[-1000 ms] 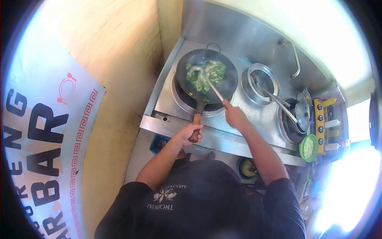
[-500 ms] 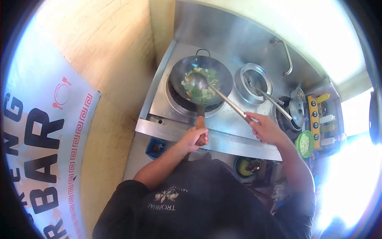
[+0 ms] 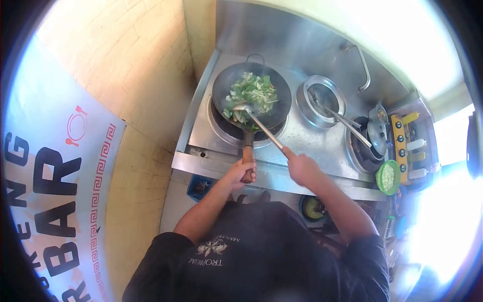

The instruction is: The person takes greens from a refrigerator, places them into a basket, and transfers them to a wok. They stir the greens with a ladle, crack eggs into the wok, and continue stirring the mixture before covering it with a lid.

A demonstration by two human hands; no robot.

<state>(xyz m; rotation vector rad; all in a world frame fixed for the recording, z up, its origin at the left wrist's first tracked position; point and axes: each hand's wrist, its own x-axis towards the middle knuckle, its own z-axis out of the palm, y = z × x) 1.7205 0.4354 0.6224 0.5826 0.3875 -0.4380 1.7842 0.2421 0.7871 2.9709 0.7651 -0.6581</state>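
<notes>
A dark wok [image 3: 279, 95] sits over the left burner, holding chopped green and pale vegetables [image 3: 254, 93]. My left hand [image 3: 240, 172] is wrapped round the wok's wooden handle [image 3: 248, 152]. In my right hand [image 3: 303, 168] is the wooden grip of a long metal ladle [image 3: 265, 130]. The ladle's bowl rests in the near part of the wok, at the edge of the vegetables, close to where the handle joins. Its shaft slants from there down to the right.
Right of the wok stands a round metal pot [image 3: 322, 100] with utensils laid across it. A lidded pot [image 3: 377, 137], a green basket of shredded pale food [image 3: 387, 177] and squeeze bottles [image 3: 416, 144] are farther right. A tap [image 3: 364, 70] projects from the steel backsplash. A wall [image 3: 146, 100] borders the left.
The ladle's bowl has moved from the middle of the wok toward its handle, and my right hand has come left and slightly lower. The vegetables lie more heaped toward the far side.
</notes>
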